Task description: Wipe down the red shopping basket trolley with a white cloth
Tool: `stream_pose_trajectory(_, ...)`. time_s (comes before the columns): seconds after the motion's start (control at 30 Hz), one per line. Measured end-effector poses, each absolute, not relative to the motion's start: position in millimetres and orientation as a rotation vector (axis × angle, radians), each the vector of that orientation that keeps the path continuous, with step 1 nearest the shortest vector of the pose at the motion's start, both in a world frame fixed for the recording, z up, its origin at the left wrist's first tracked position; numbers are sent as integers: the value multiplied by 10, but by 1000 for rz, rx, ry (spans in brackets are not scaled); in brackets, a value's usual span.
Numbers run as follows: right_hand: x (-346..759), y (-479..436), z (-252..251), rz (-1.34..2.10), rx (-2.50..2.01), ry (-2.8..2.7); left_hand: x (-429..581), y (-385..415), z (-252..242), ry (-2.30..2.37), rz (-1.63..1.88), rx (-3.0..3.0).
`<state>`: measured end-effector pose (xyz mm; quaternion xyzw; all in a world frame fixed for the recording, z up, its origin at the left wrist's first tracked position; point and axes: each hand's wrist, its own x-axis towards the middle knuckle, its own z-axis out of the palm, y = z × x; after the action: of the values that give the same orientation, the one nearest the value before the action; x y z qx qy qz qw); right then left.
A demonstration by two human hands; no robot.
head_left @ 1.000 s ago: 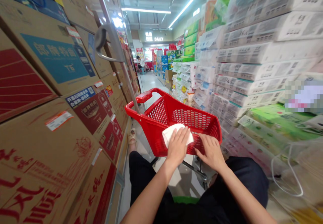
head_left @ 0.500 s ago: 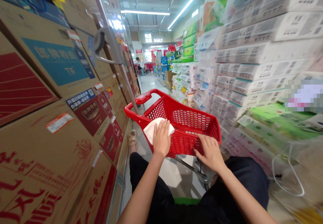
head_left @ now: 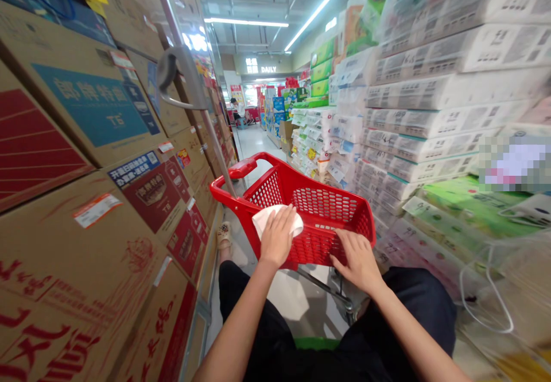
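The person's left hand (head_left: 275, 238) reaches forward from a bare, nearly straight forearm and lies palm-down, fingers stretched out and close together, on a white cloth (head_left: 263, 219), pressing it flat against the near rim of the red basket (head_left: 327, 205) close to the basket's left corner. It does not grip the cloth but pins it under the open palm, and the cloth's edges show beyond the fingertips and the thumb side. The right hand (head_left: 355, 259) comes in from the lower right with the wrist bent slightly. It also lies open, fingers a little spread, flat against the outside of the basket's near mesh wall below the rim, and holds nothing. The basket stands on the aisle floor (head_left: 297, 304) just in front of the person's dark-clothed knees, between stacked cardboard boxes (head_left: 86, 141) on the left and wrapped tissue packs (head_left: 430, 112) on the right. A second ago the left hand and cloth sat near the middle of the near wall, almost beside the right hand. They have since slid left along the rim toward the corner, while the right hand has kept its place on the mesh.
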<state>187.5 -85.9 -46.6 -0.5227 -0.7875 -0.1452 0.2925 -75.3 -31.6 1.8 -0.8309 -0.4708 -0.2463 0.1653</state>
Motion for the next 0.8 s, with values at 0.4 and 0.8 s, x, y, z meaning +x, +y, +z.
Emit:
stream_pose_trajectory(0.4,1890,-864,-453,-374,-1376,-2103,61,-734,-218,-1132,-668,-2538)
stream_pose_trajectory(0.8,1875,-868,-446,-354,-1387,-2094,-782,-304,-33,-1424,-712,-2316)
